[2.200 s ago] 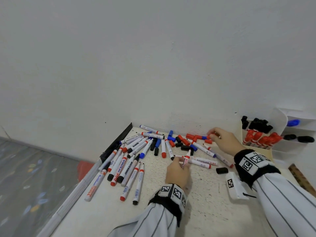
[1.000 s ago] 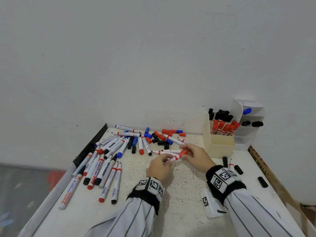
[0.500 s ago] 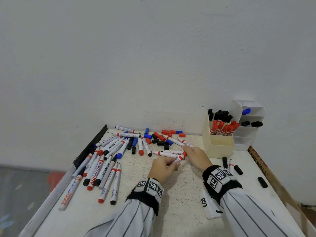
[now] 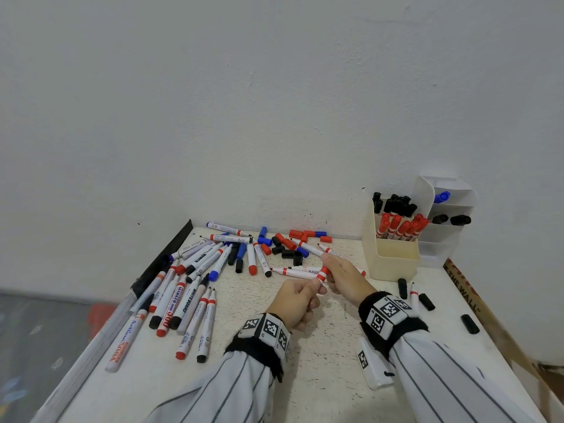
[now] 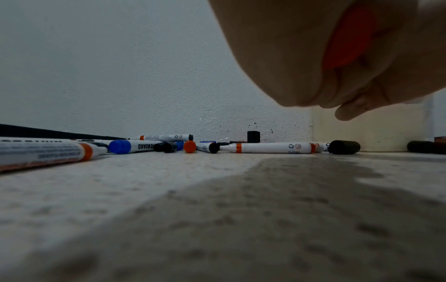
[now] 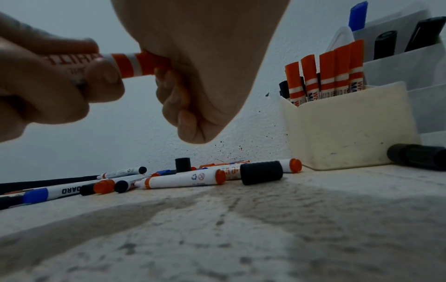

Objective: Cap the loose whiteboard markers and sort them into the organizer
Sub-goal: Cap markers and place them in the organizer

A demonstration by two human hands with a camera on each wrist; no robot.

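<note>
My left hand (image 4: pixel 314 289) grips the white barrel of a red whiteboard marker (image 4: pixel 323 274) a little above the table. My right hand (image 4: pixel 328 267) grips its red cap end, with cap and barrel joined in line. The right wrist view shows the marker (image 6: pixel 125 64) between the left hand (image 6: pixel 60 85) and the right hand (image 6: pixel 183 63). A cream organizer (image 4: pixel 393 257) at the back right holds capped red and black markers. Behind it a white tiered organizer (image 4: pixel 444 236) holds a blue one and black ones. Several loose markers (image 4: pixel 195 279) lie to the left.
Loose red, blue and black caps (image 4: pixel 287 245) lie near the wall. Black caps (image 4: pixel 427 302) and an uncapped red marker (image 4: pixel 414 297) lie right of my hands. A white tagged block (image 4: pixel 374 367) sits near my right sleeve. Cardboard (image 4: pixel 470 297) lines the right edge.
My right hand came back from the cap pile by the wall to the marker in my left hand. Both hands now hold the marker with the red cap on its end.
</note>
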